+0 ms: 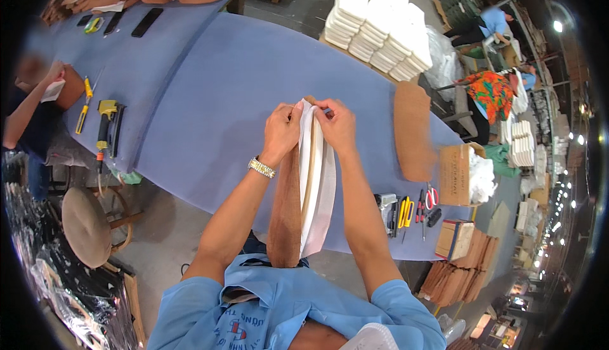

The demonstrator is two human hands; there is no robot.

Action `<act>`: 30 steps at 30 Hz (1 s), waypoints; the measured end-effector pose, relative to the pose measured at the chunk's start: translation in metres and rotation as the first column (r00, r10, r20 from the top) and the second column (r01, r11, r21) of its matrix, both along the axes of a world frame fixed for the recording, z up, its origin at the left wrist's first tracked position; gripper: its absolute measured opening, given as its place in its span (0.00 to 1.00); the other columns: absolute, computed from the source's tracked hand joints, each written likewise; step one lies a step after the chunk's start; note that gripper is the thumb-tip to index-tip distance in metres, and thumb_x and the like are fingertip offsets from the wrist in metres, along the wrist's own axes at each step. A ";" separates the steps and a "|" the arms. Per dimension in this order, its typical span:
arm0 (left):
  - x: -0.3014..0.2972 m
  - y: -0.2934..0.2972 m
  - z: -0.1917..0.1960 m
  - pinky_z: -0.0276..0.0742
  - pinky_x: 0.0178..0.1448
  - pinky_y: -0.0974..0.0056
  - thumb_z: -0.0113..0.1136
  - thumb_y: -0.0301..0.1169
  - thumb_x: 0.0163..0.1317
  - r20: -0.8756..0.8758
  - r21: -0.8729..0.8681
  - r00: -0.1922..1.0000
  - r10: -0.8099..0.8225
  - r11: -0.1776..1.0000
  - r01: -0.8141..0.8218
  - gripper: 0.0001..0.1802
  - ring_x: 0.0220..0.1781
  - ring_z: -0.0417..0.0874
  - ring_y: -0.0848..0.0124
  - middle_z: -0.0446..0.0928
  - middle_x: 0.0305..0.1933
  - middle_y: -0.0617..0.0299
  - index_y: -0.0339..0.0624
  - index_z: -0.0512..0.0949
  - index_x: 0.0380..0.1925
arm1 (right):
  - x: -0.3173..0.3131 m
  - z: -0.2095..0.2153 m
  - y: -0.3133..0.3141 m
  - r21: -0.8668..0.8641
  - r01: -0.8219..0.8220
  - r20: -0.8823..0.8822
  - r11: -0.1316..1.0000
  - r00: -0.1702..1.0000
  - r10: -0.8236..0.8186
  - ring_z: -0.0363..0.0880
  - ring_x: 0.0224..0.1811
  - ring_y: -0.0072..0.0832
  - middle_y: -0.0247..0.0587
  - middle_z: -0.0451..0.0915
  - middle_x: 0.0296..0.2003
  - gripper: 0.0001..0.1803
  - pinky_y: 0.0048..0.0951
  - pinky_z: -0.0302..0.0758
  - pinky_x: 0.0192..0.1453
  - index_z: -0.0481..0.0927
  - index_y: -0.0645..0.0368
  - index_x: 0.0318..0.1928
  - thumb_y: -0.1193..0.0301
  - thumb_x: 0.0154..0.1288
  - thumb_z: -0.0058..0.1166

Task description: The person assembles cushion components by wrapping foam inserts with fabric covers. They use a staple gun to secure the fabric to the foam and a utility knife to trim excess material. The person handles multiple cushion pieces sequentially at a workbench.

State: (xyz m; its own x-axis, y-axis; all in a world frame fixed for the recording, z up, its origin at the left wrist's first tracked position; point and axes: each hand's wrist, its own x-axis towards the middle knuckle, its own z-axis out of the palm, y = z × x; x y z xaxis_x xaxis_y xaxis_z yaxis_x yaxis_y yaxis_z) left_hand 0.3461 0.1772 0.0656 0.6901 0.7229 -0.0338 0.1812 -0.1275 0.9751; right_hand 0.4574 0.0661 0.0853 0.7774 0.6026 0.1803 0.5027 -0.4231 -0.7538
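Observation:
Upright between my hands stands a long cushion piece, seen edge-on. It has a brown fabric side, a white padding layer, a thin tan edge strip and a pale fabric flap. My left hand, with a metal watch at the wrist, pinches its far end from the left. From the right, my right hand pinches the same end, fingers bent over the layers. Its near end is close to my body. The fingertips partly hide what they grip.
A blue-covered table carries a brown padded panel, a stapler, yellow-handled cutters and scissors at right. A staple gun lies left, near another person. White foam stacks stand beyond; a stool stands lower left.

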 end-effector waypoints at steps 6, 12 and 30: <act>-0.003 0.006 0.001 0.79 0.58 0.55 0.53 0.43 0.79 -0.005 -0.012 0.993 0.118 0.993 -0.118 0.24 0.54 0.87 0.54 0.86 0.51 0.46 0.30 0.86 0.43 | 0.009 -0.016 0.029 0.102 -0.017 -0.193 0.995 0.981 0.037 0.83 0.32 0.31 0.40 0.86 0.39 0.09 0.34 0.78 0.40 0.86 0.61 0.44 0.71 0.66 0.64; -0.005 0.007 -0.006 0.78 0.59 0.56 0.50 0.41 0.81 -0.075 -0.168 0.985 0.153 0.972 -0.164 0.23 0.55 0.87 0.58 0.86 0.47 0.45 0.29 0.85 0.45 | 0.000 -0.012 0.020 0.226 -0.018 -0.386 0.974 0.917 0.106 0.80 0.32 0.21 0.34 0.85 0.38 0.09 0.28 0.79 0.40 0.86 0.63 0.43 0.72 0.65 0.64; 0.002 -0.022 0.002 0.75 0.65 0.52 0.55 0.32 0.76 0.147 -0.135 0.969 0.197 0.975 -0.178 0.14 0.58 0.83 0.51 0.85 0.58 0.49 0.36 0.86 0.45 | -0.002 -0.017 0.021 0.147 0.011 -0.068 0.989 0.998 -0.001 0.81 0.37 0.25 0.40 0.83 0.40 0.07 0.28 0.79 0.44 0.85 0.65 0.41 0.74 0.68 0.65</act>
State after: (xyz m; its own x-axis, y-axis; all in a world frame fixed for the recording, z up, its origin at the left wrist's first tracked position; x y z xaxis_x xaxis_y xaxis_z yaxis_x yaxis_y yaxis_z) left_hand 0.3478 0.1553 0.0676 0.5461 0.8372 -0.0287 0.0324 0.0131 0.9994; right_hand 0.4553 0.0875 0.0686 0.7945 0.5685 0.2135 0.4462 -0.3080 -0.8402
